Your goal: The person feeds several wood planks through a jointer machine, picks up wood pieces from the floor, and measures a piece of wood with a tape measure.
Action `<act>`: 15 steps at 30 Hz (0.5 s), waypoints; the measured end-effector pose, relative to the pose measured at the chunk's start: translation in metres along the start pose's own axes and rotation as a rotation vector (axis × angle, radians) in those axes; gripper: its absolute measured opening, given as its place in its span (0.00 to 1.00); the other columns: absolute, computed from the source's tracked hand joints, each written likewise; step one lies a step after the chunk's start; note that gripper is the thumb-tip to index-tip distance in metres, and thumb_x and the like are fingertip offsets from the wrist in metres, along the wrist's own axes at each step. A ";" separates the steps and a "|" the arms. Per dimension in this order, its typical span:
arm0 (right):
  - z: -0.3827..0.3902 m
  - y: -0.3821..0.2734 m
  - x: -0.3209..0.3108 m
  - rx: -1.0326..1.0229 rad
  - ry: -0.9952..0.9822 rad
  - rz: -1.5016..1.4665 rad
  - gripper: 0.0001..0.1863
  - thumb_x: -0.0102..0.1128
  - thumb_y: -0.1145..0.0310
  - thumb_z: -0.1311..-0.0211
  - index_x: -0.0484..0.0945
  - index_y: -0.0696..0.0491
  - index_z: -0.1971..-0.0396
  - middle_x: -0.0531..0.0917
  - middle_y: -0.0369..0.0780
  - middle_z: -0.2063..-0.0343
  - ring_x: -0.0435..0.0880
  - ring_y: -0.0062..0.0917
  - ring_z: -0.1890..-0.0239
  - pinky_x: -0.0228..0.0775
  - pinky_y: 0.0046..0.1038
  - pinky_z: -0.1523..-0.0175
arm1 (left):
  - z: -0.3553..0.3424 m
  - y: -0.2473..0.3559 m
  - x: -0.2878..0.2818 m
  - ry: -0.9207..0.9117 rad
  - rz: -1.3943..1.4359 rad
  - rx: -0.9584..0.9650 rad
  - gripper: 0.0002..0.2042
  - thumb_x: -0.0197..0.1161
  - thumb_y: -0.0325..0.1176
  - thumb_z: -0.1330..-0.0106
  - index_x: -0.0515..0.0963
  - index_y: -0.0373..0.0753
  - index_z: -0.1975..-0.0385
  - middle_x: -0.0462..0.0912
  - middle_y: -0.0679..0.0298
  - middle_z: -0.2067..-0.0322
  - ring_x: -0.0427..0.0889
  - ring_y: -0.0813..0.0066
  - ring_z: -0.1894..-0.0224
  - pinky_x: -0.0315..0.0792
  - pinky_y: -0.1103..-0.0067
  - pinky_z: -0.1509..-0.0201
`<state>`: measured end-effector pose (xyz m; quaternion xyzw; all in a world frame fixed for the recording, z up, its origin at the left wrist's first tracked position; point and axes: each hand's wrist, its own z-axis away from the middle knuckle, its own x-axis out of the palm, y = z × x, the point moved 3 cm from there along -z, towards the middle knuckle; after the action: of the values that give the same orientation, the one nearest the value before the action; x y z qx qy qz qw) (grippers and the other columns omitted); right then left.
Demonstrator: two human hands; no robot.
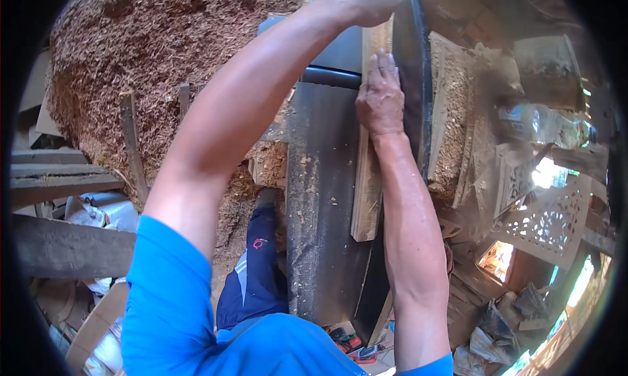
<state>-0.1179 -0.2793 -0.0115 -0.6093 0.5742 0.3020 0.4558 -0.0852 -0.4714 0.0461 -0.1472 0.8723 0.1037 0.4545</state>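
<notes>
A long, narrow wooden board (367, 206) lies lengthwise on the dark metal bed (320, 199) of a jointer, along the upright fence (413, 81) on its right. My right hand (381, 94) rests flat on the board, fingers stretched forward along it. Farther ahead, at the top edge of the picture, my left hand (367, 3) curls over the board's far part; some of its fingers are hidden. A dark rounded bar (331, 76) crosses the bed left of my right hand.
A large heap of wood shavings (157, 35) rises at the far left. Planks (65, 245) lie at left. Sawdust-covered boards (451, 114) and a carved openwork panel (546, 212) stand at right. Red and black tools (350, 343) lie below the bed's near end.
</notes>
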 end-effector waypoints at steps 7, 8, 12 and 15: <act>-0.026 0.026 0.011 -0.006 -0.020 0.036 0.24 0.47 0.74 0.38 0.72 0.68 0.43 0.73 0.56 0.38 0.69 0.49 0.33 0.58 0.43 0.27 | 0.168 0.132 -0.167 0.244 0.567 -0.052 0.21 0.62 0.26 0.39 0.76 0.28 0.44 0.77 0.42 0.41 0.78 0.47 0.39 0.69 0.58 0.31; -0.030 0.044 0.013 -0.112 -0.027 0.185 0.24 0.48 0.74 0.38 0.72 0.68 0.43 0.73 0.56 0.38 0.70 0.48 0.33 0.59 0.42 0.28 | 0.194 0.161 -0.173 0.178 0.683 -0.073 0.16 0.58 0.28 0.36 0.79 0.27 0.51 0.78 0.44 0.43 0.78 0.53 0.38 0.71 0.61 0.32; -0.058 0.022 0.026 -0.121 -0.048 0.122 0.24 0.48 0.73 0.37 0.72 0.68 0.42 0.72 0.56 0.37 0.70 0.47 0.33 0.58 0.40 0.27 | 0.300 0.243 -0.172 0.013 0.949 -0.066 0.15 0.61 0.24 0.38 0.81 0.29 0.51 0.80 0.47 0.45 0.81 0.56 0.41 0.74 0.63 0.34; -0.065 0.046 0.034 -0.207 -0.058 0.272 0.24 0.48 0.73 0.36 0.72 0.68 0.42 0.72 0.55 0.37 0.69 0.46 0.32 0.58 0.39 0.27 | 0.334 0.273 -0.164 0.016 1.006 -0.193 0.17 0.64 0.24 0.41 0.80 0.31 0.50 0.81 0.49 0.46 0.81 0.56 0.43 0.75 0.64 0.35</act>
<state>-0.1676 -0.3493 -0.0250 -0.5607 0.6039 0.4358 0.3618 0.1627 -0.0848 0.0056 0.2491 0.8252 0.3885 0.3258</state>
